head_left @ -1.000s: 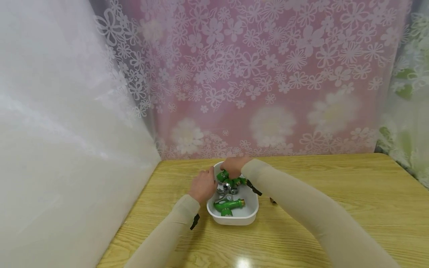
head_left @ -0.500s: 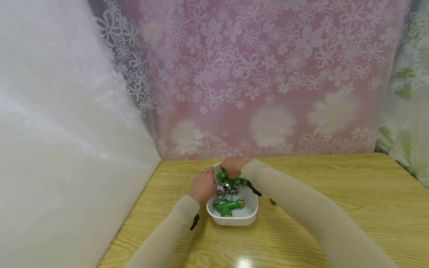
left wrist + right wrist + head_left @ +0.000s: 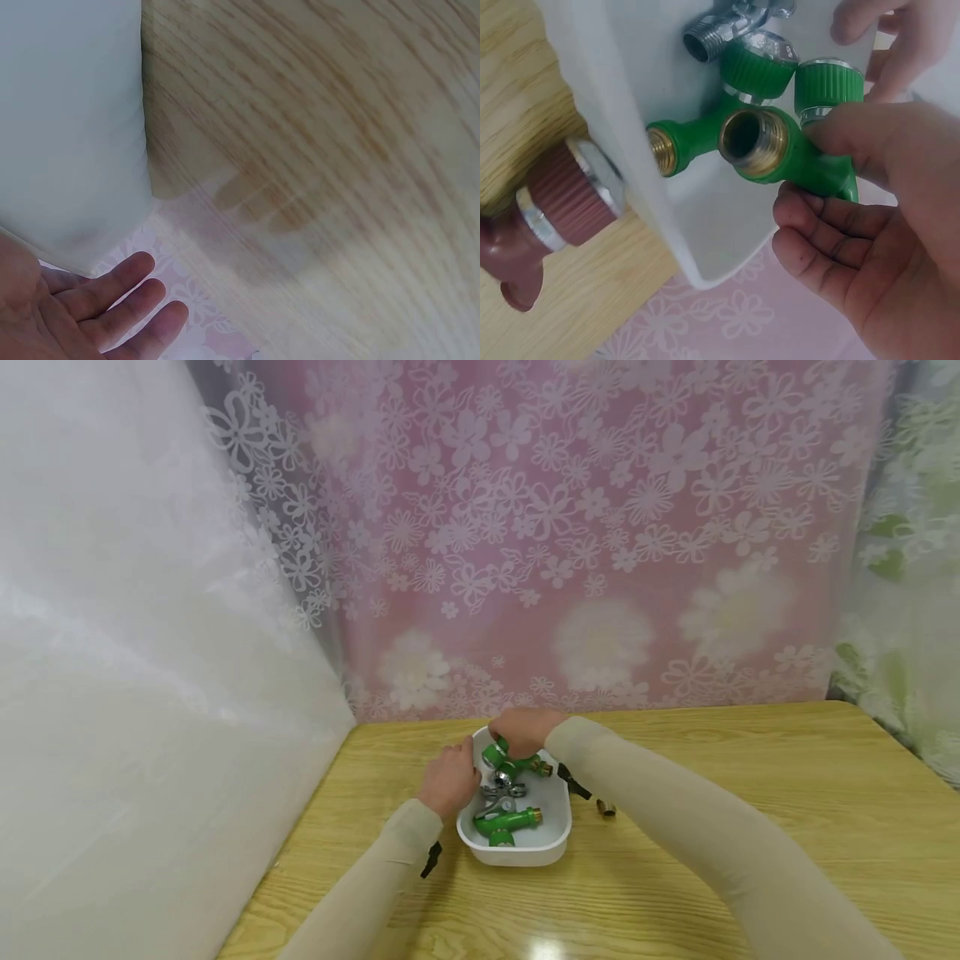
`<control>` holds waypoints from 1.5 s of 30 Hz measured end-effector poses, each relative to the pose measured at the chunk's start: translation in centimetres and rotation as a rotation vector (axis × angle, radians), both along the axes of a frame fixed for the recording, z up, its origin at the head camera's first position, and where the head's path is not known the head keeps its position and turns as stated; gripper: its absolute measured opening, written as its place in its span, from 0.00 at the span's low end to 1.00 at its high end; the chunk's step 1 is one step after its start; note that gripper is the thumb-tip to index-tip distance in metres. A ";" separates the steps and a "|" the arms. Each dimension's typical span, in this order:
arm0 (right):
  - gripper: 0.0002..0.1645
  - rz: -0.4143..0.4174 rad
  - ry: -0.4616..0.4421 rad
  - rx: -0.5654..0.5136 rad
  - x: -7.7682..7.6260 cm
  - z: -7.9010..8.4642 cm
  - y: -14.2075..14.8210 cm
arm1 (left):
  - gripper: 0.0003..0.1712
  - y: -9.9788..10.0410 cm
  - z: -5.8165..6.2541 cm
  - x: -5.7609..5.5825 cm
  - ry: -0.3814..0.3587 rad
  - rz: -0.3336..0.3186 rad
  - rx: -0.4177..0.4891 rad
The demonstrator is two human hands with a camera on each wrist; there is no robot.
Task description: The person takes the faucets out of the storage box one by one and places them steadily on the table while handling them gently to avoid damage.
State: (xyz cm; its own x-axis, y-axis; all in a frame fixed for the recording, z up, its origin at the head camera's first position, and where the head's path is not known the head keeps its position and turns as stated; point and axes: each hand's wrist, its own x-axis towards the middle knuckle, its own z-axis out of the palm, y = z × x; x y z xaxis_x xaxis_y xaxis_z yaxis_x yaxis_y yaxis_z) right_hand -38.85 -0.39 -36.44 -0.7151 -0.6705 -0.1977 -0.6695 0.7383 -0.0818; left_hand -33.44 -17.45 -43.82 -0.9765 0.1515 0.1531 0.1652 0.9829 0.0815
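A white plastic basin (image 3: 520, 857) stands on the table with green taps and chrome pieces inside. At its far end my right hand (image 3: 527, 732) pinches a green tap (image 3: 810, 166) between thumb and fingers; the brass-threaded mouth faces the right wrist camera. Another green tap (image 3: 697, 142) lies beside it, under a ribbed green knob. My left hand (image 3: 450, 778) holds the basin's left rim, thumb side inside and the other fingers (image 3: 112, 289) outside the wall. Near the basin's front lies a green tap (image 3: 517, 820), with chrome fittings (image 3: 501, 792) behind it.
A maroon tap (image 3: 570, 191) lies on the wooden table (image 3: 720, 760), just right of the basin and partly behind the right sleeve. A pink flowered curtain (image 3: 585, 543) hangs along the back, and a white sheet (image 3: 150, 652) closes off the left.
The head view has shifted slightly. More of the maroon tap's brass end shows beside the right sleeve. Both hands keep their places at the basin, with the right hand's tap barely moved.
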 end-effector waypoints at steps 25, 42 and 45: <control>0.15 0.035 -0.023 -0.028 2.7 2.0 5.4 | 0.29 0.4 0.4 0.3 -0.004 0.026 -0.029; 0.13 0.028 -0.021 -0.043 3.7 1.4 10.7 | 0.30 0.2 0.0 0.2 0.016 0.023 -0.018; 0.12 0.016 -0.025 -0.052 4.0 1.4 11.4 | 0.30 0.2 0.0 0.3 0.025 0.023 -0.019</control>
State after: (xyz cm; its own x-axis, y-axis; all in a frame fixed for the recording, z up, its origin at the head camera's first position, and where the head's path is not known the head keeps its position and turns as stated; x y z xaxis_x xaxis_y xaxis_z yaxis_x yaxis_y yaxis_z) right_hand -34.89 11.05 -35.03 -0.6997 -0.6915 -0.1797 -0.6784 0.7219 -0.1367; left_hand -33.14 -17.22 -43.80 -0.9756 0.1326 0.1752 0.1448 0.9877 0.0590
